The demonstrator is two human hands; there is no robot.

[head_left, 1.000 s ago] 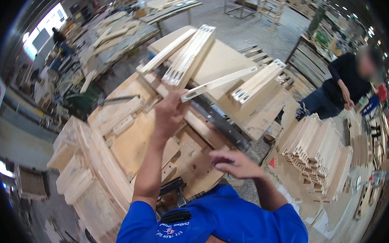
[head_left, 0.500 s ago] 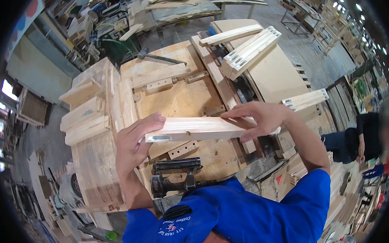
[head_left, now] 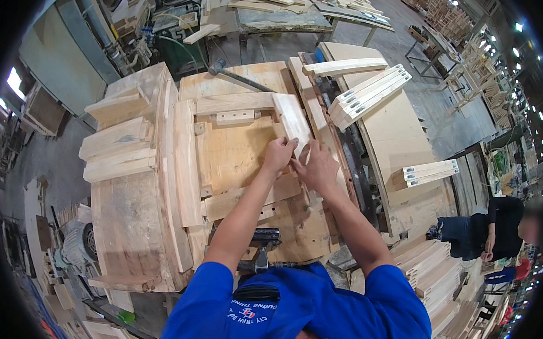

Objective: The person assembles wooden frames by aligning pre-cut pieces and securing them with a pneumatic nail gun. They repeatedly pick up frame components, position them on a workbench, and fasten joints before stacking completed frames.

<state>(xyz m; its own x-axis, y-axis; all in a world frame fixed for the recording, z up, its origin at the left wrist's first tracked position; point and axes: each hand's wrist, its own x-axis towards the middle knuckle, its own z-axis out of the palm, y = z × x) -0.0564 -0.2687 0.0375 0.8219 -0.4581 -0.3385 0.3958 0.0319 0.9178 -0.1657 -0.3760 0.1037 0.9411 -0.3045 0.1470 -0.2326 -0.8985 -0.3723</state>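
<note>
A pale wooden rail (head_left: 294, 117) lies along the right side of a rectangle of wooden pieces on a plywood jig (head_left: 236, 153). At its near end, my left hand (head_left: 279, 155) has its fingers closed on it. My right hand (head_left: 319, 167) grips the same end from the right, fingers bent; the hands partly hide that end. The other pieces are a far rail (head_left: 235, 102), a left rail (head_left: 187, 166) and a near rail (head_left: 255, 198) under my forearms. A drilled block (head_left: 235, 117) sits inside the far rail.
A hammer (head_left: 242, 76) lies beyond the far rail. Nearest my body is a black tool (head_left: 259, 248), perhaps a nail gun. Loose boards (head_left: 116, 147) rest at left; slotted wooden pieces (head_left: 371, 95) and a second bundle (head_left: 427, 173) lie at right. Another person (head_left: 478, 224) stands far right.
The rail held crosswise between my hands has gone down onto the jig's right side, now running away from me. Both hands have come together at its near end.
</note>
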